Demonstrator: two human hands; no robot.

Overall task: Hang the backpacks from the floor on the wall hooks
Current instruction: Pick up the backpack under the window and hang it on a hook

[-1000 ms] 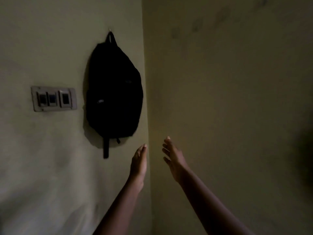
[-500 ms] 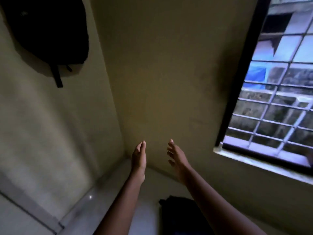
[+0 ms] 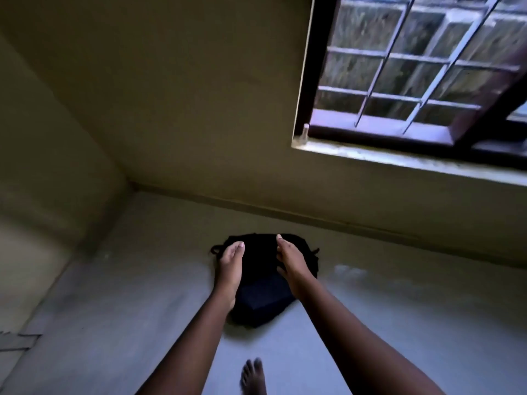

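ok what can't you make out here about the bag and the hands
- Contact: head view; left hand and right hand overlap the black backpack, but touching or hovering is unclear.
- Backpack's zips and handle: head view, lost in darkness and blur.
- Wall hooks: head view, outside the frame.

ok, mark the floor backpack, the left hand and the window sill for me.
backpack [image 3: 263,297]: head view, on its lower panel between the forearms.
left hand [image 3: 230,265]: head view, on the back of the hand.
window sill [image 3: 399,160]: head view, on the pale ledge below the frame.
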